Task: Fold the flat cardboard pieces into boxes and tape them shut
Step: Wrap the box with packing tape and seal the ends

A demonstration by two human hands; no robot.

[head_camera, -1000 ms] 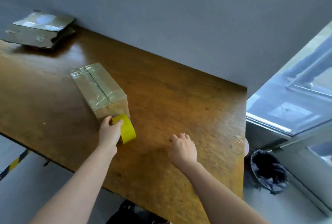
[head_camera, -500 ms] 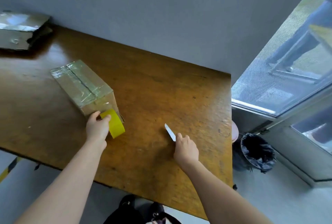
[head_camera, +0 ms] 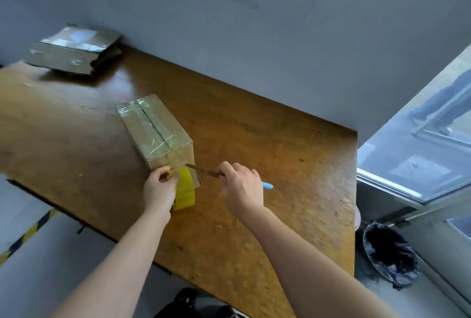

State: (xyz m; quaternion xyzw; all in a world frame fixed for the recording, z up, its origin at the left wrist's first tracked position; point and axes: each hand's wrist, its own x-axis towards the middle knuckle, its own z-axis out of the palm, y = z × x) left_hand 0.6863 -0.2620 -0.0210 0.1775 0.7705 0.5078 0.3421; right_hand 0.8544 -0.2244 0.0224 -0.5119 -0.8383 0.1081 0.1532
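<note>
A folded cardboard box (head_camera: 153, 129) stands on the wooden table (head_camera: 267, 159), its top seam covered with clear tape. My left hand (head_camera: 159, 190) grips a yellow tape roll (head_camera: 184, 191) against the box's near end. My right hand (head_camera: 240, 186) holds a knife (head_camera: 204, 171) with a light blue handle. Its blade points left and its tip reaches the tape between roll and box.
A pile of flattened, taped cardboard (head_camera: 75, 49) lies at the table's far left by the grey wall. A black-lined bin (head_camera: 390, 254) stands on the floor to the right, beside a glass door. A dark bag (head_camera: 188, 303) sits below the table's near edge.
My right hand picked up the knife from the table and swung it left to the tape. My left hand kept holding the roll at the box's end.
</note>
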